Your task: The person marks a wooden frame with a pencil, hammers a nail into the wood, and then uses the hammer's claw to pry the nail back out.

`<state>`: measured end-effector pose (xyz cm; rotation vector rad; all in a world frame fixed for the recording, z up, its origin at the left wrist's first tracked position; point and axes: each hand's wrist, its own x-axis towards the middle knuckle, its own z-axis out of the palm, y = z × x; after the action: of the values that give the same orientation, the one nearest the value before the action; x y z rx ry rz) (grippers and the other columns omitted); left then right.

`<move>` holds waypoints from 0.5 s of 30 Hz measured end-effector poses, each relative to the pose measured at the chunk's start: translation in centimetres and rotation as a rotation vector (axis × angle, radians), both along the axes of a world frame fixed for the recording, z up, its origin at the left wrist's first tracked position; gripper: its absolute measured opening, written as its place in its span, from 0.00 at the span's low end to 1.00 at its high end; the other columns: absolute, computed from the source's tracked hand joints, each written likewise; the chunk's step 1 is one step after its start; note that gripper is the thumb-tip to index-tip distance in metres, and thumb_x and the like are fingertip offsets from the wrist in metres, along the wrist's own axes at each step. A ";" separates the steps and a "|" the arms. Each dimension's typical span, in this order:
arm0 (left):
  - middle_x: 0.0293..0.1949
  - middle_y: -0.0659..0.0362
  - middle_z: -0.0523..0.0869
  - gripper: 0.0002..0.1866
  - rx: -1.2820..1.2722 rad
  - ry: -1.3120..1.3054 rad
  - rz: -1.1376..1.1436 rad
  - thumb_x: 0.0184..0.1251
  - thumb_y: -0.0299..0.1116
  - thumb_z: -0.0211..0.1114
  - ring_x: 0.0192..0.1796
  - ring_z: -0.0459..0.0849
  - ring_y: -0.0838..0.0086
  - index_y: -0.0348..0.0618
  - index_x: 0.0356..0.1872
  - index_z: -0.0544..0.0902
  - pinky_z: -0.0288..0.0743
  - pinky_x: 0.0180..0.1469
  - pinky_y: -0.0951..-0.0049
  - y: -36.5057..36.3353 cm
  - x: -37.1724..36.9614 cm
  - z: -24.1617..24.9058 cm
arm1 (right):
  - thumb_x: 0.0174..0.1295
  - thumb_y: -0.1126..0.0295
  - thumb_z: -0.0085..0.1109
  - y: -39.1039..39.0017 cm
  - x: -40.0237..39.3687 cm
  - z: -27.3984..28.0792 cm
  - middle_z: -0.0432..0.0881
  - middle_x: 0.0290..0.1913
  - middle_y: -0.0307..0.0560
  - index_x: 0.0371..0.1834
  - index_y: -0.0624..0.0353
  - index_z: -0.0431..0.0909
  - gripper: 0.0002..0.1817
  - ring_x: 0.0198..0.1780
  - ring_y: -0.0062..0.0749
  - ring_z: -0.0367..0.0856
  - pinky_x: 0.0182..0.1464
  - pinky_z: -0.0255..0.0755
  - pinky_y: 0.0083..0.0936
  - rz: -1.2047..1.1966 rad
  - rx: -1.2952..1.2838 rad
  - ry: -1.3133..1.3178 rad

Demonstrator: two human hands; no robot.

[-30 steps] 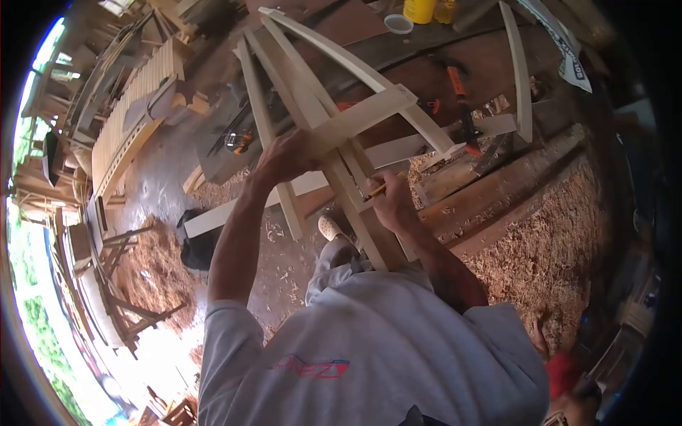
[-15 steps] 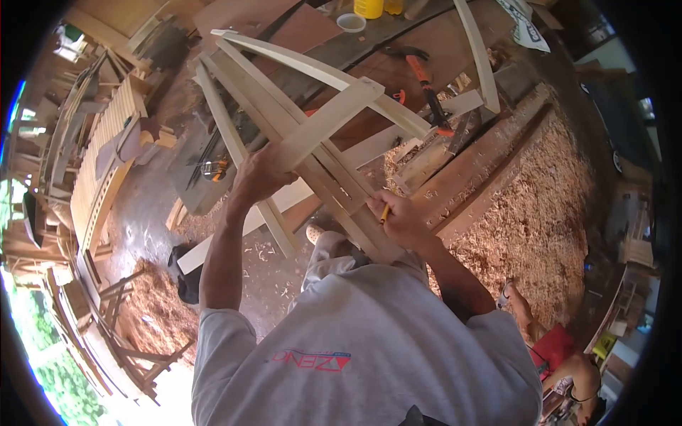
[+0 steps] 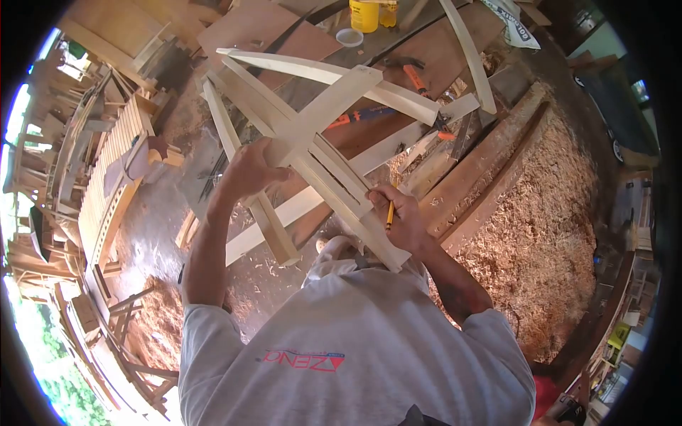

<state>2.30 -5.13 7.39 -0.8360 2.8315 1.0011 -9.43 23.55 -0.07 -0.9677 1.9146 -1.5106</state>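
My left hand (image 3: 250, 169) grips the lower-left end of a short flat board (image 3: 334, 105), its thumb and fingers on either side of the end. This board lies across a pale wooden frame of long pieces (image 3: 323, 186), with a narrow slot along the near part. A yellow pencil (image 3: 390, 215) sticks out of my right hand (image 3: 401, 213), which is closed around it and rests against the right edge of the frame's near end. Curved slats (image 3: 312, 69) spread out from the frame's far end.
An orange-and-black hammer (image 3: 415, 79) and a blue-and-orange tool (image 3: 359, 116) lie beyond the frame. Wood shavings (image 3: 526, 248) cover the floor at right, beside a long plank (image 3: 490, 167). A yellow container (image 3: 364, 15) stands at the top. A ribbed wooden piece (image 3: 110, 177) is at left.
The short board has shifted slightly up and left across the frame, and my left hand's thumb is spread wider. The view has moved a little; less of the other person shows at lower right.
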 end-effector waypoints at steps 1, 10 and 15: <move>0.40 0.46 0.88 0.32 -0.007 0.006 -0.010 0.43 0.39 0.79 0.43 0.88 0.57 0.33 0.51 0.82 0.78 0.49 0.61 -0.1 0.0 -0.2 | 0.76 0.62 0.53 0.0 0.0 0.6 0.78 0.28 0.38 0.46 0.63 0.79 0.14 0.29 0.13 0.69 0.31 0.66 0.17 0.007 0.037 -0.057; 0.47 0.38 0.85 0.39 -0.083 -0.050 -0.060 0.40 0.43 0.79 0.52 0.84 0.47 0.30 0.54 0.77 0.76 0.56 0.56 -1.5 -0.6 -3.4 | 0.74 0.48 0.52 -1.1 -4.4 4.7 0.81 0.25 0.44 0.48 0.67 0.78 0.27 0.23 0.22 0.78 0.26 0.73 0.21 0.257 0.314 -0.269; 0.47 0.35 0.84 0.37 -0.074 -0.143 -0.039 0.40 0.38 0.75 0.53 0.83 0.44 0.28 0.54 0.76 0.76 0.55 0.55 -0.2 -1.3 -1.4 | 0.76 0.53 0.50 -2.8 -4.3 5.6 0.81 0.30 0.45 0.50 0.66 0.77 0.23 0.27 0.21 0.80 0.26 0.74 0.22 0.336 0.380 -0.270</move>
<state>0.95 -5.35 6.04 -0.8188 2.7669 0.8020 -13.72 20.75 5.56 -0.8150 1.6641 -0.9837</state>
